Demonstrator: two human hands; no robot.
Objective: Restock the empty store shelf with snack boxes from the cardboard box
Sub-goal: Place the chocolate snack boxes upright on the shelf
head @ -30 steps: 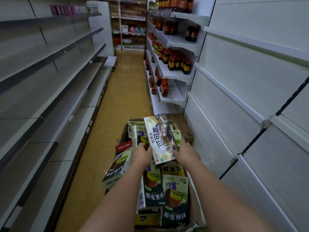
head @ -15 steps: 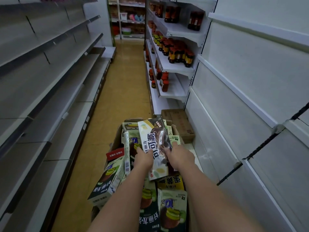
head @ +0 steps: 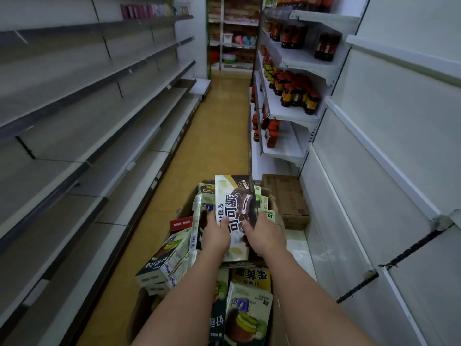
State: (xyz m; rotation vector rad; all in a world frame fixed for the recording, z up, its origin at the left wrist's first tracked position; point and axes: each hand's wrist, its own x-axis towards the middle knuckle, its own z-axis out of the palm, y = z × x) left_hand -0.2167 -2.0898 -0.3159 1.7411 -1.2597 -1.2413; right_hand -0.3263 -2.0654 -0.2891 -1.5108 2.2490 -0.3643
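A chocolate-pie snack box (head: 235, 208) is gripped by both hands above the open cardboard box (head: 183, 211): the left hand (head: 215, 237) is closed on its left edge, the right hand (head: 264, 236) on its right edge. Large characters "可可派" and smaller "好丽友" are printed along the held box (read sideways from this view). Below and beside the hands, further snack boxes (head: 164, 264) are heaped in the cardboard box; one below the right hand is marked "蛋黄派". Bare grey shelves (head: 82, 136) are seen left of the hands. Beyond the right hand, a closed carton (head: 287, 196) is set on the floor, under shelving of red-capped bottles (head: 294, 92).
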